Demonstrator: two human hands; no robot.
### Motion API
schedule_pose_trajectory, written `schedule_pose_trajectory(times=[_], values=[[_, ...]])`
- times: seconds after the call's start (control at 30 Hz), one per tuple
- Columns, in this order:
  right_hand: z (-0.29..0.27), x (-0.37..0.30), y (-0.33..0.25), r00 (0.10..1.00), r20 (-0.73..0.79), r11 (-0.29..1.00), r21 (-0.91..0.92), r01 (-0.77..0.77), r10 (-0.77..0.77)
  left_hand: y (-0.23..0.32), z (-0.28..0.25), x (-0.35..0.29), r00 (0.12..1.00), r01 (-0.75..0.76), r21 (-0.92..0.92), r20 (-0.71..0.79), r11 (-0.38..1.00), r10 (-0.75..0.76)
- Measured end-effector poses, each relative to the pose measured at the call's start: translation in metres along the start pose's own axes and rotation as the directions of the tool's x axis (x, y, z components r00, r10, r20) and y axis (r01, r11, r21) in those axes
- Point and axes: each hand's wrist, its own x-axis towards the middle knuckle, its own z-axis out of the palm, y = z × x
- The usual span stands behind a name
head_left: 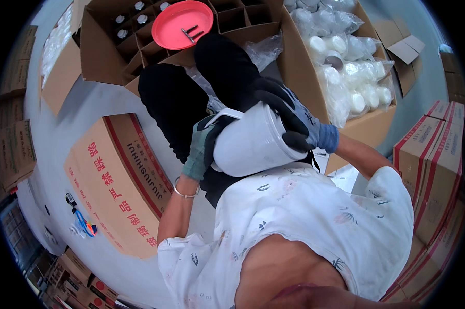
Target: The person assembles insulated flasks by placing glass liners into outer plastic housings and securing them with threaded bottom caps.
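Note:
A white jug [248,144] with a side handle lies tilted across my lap, held between both hands. My left hand [200,147], in a green glove with a dark palm, grips the jug's left end next to the handle. My right hand [289,116], in a grey-blue glove with black fingers, is wrapped over the jug's wide right end. Those fingers hide part of its rim, and I cannot tell whether a lid is on it. Beyond my knees, a red round tray [175,38] holds a few small dark metal pieces [192,34].
The tray rests on an open divided carton [103,51] with several capped bottles. At right stands an open carton [364,121] of bagged white items [353,77]. A brown box [114,185] lies at left, near blue-handled scissors [82,220]. Stacked cartons [428,154] stand far right.

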Motion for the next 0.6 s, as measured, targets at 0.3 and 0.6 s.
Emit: schedule_pose_trajectory(times=[0.3, 0.6], values=[[-0.018, -0.018, 0.026, 0.780, -0.108, 0.592, 0.717, -0.368, 0.616, 0.135, -0.076, 0.092, 0.825, -0.460, 0.246, -0.238, 0.853, 0.513], [-0.027, 0.019, 0.034, 0.909, -0.411, 0.997, 0.059, -0.051, 0.071, 0.152, -0.093, 0.100, 0.799, -0.503, 0.385, -0.133, 0.774, 0.586]])
